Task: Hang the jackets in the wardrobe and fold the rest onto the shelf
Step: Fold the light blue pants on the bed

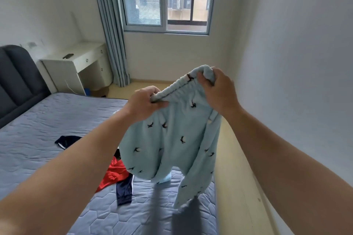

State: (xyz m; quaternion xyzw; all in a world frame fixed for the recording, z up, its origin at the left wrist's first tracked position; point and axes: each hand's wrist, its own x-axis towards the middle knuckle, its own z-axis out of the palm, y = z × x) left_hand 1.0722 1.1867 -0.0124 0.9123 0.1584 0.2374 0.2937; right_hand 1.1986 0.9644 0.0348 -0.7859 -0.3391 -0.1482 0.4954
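Above the bed (pixel 47 120), the left hand (pixel 145 102) and right hand (pixel 217 89) each pinch the trousers' (pixel 172 143) waistband, apart, so the legs hang straight, likely for folding.

free: mattress (pixel 38 131) left | blocked: red garment (pixel 114 173), navy trousers (pixel 124 191) below pants (pixel 168 139)

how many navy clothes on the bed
2: navy trousers beside the red top, and a navy piece alone further left on the bed. The held blue pants may hide more.
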